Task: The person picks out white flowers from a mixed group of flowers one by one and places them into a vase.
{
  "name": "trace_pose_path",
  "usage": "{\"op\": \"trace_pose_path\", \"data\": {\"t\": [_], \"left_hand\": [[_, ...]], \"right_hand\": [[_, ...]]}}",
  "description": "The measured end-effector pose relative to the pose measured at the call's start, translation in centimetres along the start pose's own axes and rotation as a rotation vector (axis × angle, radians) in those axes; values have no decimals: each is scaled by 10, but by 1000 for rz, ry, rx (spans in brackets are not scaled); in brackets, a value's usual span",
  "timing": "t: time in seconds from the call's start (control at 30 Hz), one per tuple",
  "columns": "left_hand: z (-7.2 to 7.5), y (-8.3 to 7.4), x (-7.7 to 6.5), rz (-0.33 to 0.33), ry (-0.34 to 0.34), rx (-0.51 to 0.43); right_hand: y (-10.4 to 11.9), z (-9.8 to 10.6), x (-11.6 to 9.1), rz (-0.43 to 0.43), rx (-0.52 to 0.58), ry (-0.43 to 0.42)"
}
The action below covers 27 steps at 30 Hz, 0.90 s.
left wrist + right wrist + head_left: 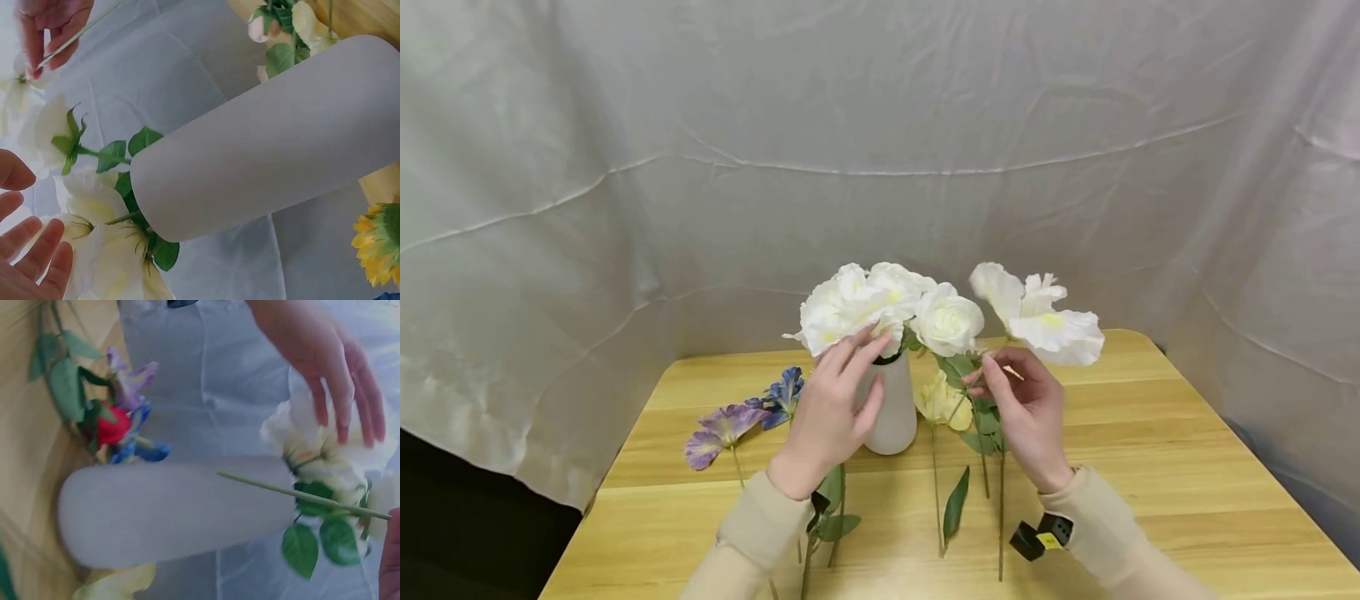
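A white vase [892,412] stands upright on the table with large ruffled white flowers [842,304] and a white rose [950,322] in its mouth. My left hand [831,412] is at the front of these blooms, its fingers spread and loosely bent, apparently touching the petals. To the right of the vase, my right hand [1028,421] pinches the thin green stem [281,490] of another ruffled white flower [1056,331]. That bloom tilts out to the right above the hand. In the right wrist view the stem's bare end overlaps the vase's side, outside it.
On the wooden table [1150,467] lie a purple flower [724,429] and a blue flower [784,396] at left. A pale yellow flower [943,400] and a loose leaf [956,504] lie at right. The left wrist view shows a sunflower [381,244]. Grey cloth [880,125] hangs behind.
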<state>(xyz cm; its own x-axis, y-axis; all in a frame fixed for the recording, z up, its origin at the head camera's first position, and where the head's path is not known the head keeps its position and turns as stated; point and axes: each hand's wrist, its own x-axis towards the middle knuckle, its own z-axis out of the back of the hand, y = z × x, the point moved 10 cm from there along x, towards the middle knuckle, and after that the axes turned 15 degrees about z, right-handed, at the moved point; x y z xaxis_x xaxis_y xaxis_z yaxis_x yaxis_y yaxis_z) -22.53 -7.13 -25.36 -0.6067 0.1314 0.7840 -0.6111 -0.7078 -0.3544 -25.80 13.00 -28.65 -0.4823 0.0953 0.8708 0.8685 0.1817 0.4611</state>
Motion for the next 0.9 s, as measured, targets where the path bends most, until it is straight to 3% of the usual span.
{"op": "trace_pose_path", "data": {"t": [0.27, 0.5, 0.73, 0.9], "left_hand": [[6, 14, 3, 73, 11, -115], [8, 18, 1, 87, -1, -134], [10, 17, 0, 77, -32, -139], [10, 17, -2, 71, -34, -138]], "right_hand": [[21, -20, 22, 169, 85, -97], [31, -33, 35, 284, 42, -166], [27, -32, 40, 287, -22, -237], [21, -34, 40, 285, -6, -229]]}}
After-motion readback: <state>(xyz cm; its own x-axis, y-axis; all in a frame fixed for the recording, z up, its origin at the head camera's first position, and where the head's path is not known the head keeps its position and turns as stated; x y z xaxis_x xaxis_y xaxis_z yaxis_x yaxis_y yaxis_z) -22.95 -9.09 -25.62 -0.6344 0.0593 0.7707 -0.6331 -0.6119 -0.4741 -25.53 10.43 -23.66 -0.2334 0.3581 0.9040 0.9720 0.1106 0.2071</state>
